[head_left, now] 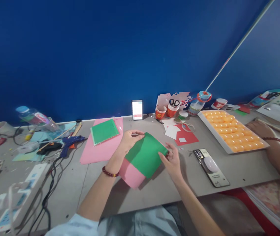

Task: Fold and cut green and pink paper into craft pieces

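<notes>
A green sheet of paper lies over a pink sheet, both raised and tilted above the table in front of me. My left hand pinches the upper left edge of the sheets, fingers closed. At the right corner, my right hand grips the green sheet between thumb and fingers. Part of the pink sheet sticks out below the green one at the lower left. Behind my left hand, a packet of green paper rests on a larger pink sheet.
To the left are a blue glue gun, a power strip with cables and a bottle. Rightward lie a phone, red paper, paper cups and a tray of orange balls. Another person's arm reaches in.
</notes>
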A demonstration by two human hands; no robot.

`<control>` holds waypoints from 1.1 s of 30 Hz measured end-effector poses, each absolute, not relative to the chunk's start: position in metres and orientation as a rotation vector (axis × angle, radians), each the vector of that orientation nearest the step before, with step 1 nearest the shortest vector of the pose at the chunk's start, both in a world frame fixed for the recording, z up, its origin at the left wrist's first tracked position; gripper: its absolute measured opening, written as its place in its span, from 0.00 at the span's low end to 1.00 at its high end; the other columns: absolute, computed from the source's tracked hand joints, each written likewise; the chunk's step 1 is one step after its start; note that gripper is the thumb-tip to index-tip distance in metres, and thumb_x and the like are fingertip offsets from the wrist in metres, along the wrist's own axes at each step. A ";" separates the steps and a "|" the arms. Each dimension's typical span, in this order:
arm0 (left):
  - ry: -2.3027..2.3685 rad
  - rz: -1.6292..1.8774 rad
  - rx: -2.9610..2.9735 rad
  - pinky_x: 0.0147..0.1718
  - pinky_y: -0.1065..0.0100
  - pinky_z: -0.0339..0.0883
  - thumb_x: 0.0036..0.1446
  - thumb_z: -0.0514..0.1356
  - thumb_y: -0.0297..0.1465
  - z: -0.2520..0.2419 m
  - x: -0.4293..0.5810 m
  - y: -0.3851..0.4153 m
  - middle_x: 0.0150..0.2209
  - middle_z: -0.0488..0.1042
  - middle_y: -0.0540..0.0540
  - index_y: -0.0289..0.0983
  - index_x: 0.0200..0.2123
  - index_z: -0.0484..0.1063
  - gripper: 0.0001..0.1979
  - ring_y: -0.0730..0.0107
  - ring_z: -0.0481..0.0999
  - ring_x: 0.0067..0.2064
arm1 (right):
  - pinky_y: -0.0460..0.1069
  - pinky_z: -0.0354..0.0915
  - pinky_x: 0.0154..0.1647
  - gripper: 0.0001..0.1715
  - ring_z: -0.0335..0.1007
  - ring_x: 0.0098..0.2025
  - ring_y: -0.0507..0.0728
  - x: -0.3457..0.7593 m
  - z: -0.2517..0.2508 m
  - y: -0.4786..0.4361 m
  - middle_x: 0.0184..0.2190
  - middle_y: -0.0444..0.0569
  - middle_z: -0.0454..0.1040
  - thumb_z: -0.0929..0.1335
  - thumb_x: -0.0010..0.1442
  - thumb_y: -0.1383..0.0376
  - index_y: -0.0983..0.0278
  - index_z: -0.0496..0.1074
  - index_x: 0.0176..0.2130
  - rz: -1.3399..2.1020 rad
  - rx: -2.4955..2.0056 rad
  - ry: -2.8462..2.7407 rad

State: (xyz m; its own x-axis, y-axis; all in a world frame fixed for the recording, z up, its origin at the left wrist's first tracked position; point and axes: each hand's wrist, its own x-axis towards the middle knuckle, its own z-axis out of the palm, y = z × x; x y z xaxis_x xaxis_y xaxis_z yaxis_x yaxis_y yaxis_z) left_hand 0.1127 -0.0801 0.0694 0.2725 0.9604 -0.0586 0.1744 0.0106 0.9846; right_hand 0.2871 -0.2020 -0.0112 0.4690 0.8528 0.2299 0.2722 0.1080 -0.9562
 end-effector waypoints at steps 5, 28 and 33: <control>1.054 1.248 1.285 0.33 0.69 0.71 0.41 0.68 0.34 0.084 0.098 -0.107 0.31 0.78 0.46 0.36 0.29 0.78 0.10 0.69 0.76 0.33 | 0.52 0.71 0.42 0.42 0.72 0.47 0.59 0.280 0.018 -0.184 0.53 0.56 0.68 0.69 0.53 0.51 0.57 0.52 0.61 0.839 -1.240 -0.982; 0.750 1.520 1.188 0.35 0.69 0.69 0.46 0.68 0.34 0.062 0.051 -0.140 0.34 0.72 0.47 0.39 0.31 0.71 0.10 0.68 0.73 0.38 | 0.45 0.65 0.29 0.09 0.67 0.30 0.52 0.251 0.076 -0.178 0.28 0.45 0.72 0.69 0.51 0.60 0.63 0.71 0.32 0.865 -1.202 -1.255; 0.847 1.177 1.337 0.41 0.64 0.71 0.48 0.67 0.36 0.059 0.050 -0.142 0.43 0.76 0.41 0.38 0.45 0.73 0.20 0.60 0.76 0.44 | 0.46 0.65 0.30 0.10 0.67 0.30 0.53 0.248 0.072 -0.181 0.28 0.46 0.73 0.69 0.51 0.59 0.63 0.71 0.32 0.877 -1.224 -1.272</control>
State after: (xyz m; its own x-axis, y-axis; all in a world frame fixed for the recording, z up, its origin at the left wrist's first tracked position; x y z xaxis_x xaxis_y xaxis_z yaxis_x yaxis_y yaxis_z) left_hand 0.0502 -0.1418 0.0591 0.2481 0.9541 0.1678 -0.1442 -0.1349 0.9803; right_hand 0.2483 -0.1812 0.0718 0.1459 0.9667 0.2101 0.1475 0.1887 -0.9709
